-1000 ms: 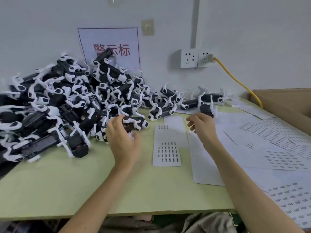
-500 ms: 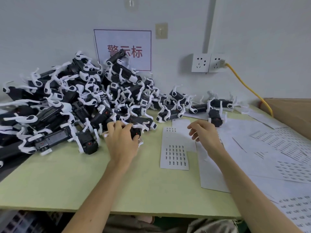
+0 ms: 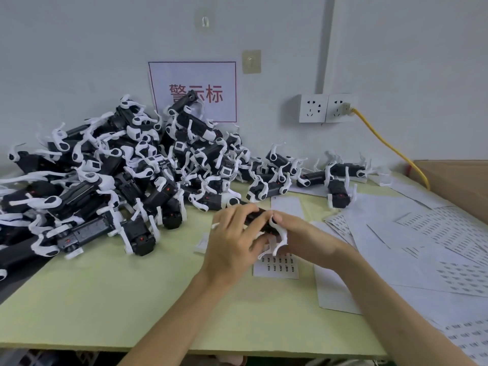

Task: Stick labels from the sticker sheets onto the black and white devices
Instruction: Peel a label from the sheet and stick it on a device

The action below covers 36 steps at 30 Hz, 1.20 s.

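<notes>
Head view: both hands meet above the middle of the pale green desk (image 3: pixel 132 299) and hold one black and white device (image 3: pixel 260 220) between them, clear of the desk surface; the left hand (image 3: pixel 232 241) grips it from the left with its fingers curled over the top of the black body; the right hand (image 3: pixel 306 239) grips it from the right, thumb pressed on the upper side and the other fingers tucked beneath, where white curved parts of the device stick out downward; whether a label sits under the thumb cannot be told.

Just below the hands lies a sticker sheet (image 3: pixel 280 268) flat on the desk, its rows of small dark labels partly hidden by the wrists; a small white slip (image 3: pixel 202 243) lies just left of the left hand.

A large pile of devices (image 3: pixel 118 180) fills the left half of the desk and leans against the wall; a few loose devices (image 3: pixel 338 192) lie apart from it behind the hands; more label sheets (image 3: pixel 435 233) overlap across the right side of the desk, reaching the near edge.

On the wall hangs a white sign (image 3: pixel 192 83) with red characters, partly covered by the pile; to its right are two sockets (image 3: pixel 327 108); a yellow cable (image 3: pixel 390 146) runs from the right one down to a cardboard box (image 3: pixel 459 186) at the desk's right end.
</notes>
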Available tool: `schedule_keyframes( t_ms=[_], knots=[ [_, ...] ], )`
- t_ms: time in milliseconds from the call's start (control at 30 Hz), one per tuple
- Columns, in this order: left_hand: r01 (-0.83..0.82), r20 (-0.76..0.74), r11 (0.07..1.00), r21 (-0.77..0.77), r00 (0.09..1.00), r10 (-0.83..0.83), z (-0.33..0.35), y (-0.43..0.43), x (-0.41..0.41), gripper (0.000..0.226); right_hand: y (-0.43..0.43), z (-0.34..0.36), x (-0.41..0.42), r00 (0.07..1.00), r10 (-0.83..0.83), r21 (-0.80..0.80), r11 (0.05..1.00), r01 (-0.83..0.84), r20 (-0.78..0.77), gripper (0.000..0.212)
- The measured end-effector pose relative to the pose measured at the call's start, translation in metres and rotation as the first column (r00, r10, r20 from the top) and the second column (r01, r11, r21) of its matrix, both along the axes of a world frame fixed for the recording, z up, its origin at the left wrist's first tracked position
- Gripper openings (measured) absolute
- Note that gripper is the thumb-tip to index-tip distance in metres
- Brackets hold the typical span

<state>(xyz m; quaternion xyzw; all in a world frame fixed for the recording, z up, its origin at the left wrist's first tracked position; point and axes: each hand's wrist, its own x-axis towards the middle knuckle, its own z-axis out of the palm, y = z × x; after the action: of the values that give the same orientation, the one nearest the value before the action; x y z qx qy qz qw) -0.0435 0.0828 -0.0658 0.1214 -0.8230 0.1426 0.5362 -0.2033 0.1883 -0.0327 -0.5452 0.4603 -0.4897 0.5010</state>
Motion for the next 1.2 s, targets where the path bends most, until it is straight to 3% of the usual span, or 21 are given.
schedule_keyframes(
  t_ms=[133,233,400,500,567,633,700,733,867,933,1033,1133,1200],
  knots=[
    [0.059,-0.033,0.997,0.052,0.998,-0.057,0.001,-0.001,-0.003,0.040,0.001,0.003,-0.001,0.987,-0.145,-0.019,0.989,0.147,0.064,0.039],
    [0.082,-0.062,0.995,0.060,0.995,-0.078,0.002,-0.001,-0.005,0.035,0.000,0.004,-0.004,0.978,-0.193,-0.076,0.977,0.199,0.075,0.042],
    [0.146,-0.132,0.968,0.203,0.984,-0.121,0.004,0.005,-0.001,0.038,-0.004,0.003,0.000,0.957,-0.276,-0.088,0.955,0.284,0.090,0.049],
    [0.111,-0.209,0.942,0.317,0.977,-0.044,0.007,0.002,0.002,0.034,-0.006,0.000,-0.001,0.925,-0.366,-0.091,0.923,0.375,0.099,0.053],
    [0.103,-0.252,0.883,0.458,0.968,0.018,0.007,-0.001,0.006,0.030,-0.005,-0.001,-0.006,0.899,-0.421,-0.100,0.896,0.433,0.120,0.047],
    [0.123,-0.238,0.765,0.632,0.970,0.041,0.007,-0.003,0.010,0.019,-0.003,0.000,-0.010,0.880,-0.448,-0.107,0.878,0.466,0.161,0.046],
    [0.182,-0.245,0.649,0.739,0.969,0.007,0.006,-0.005,0.011,0.004,-0.002,0.000,-0.012,0.857,-0.474,-0.108,0.859,0.500,0.201,0.053],
    [0.214,-0.243,0.627,0.749,0.969,-0.040,0.005,-0.006,0.011,0.010,-0.002,0.000,-0.011,0.841,-0.505,-0.118,0.839,0.531,0.196,0.057],
    [0.108,-0.008,0.802,0.588,0.992,-0.128,0.002,0.002,0.009,0.036,-0.003,-0.006,-0.004,0.675,-0.731,-0.373,0.656,0.655,-0.101,0.067],
    [0.149,0.028,0.789,0.596,0.978,-0.206,-0.001,0.005,0.006,0.038,-0.005,-0.011,0.001,0.567,-0.791,-0.553,0.586,0.592,-0.231,0.069],
    [0.187,0.055,0.654,0.733,0.942,-0.330,-0.002,0.003,0.004,0.051,-0.006,-0.011,0.012,0.539,-0.806,-0.657,0.547,0.518,-0.246,0.068],
    [0.301,-0.147,0.327,0.896,0.895,-0.422,0.000,0.005,0.004,0.048,-0.005,-0.011,0.020,0.608,-0.745,-0.668,0.603,0.436,-0.276,0.065],
    [0.363,-0.305,0.114,0.925,0.886,-0.348,0.005,0.007,0.002,0.047,-0.004,-0.014,0.024,0.666,-0.672,-0.619,0.683,0.388,-0.324,0.066]
  ],
)
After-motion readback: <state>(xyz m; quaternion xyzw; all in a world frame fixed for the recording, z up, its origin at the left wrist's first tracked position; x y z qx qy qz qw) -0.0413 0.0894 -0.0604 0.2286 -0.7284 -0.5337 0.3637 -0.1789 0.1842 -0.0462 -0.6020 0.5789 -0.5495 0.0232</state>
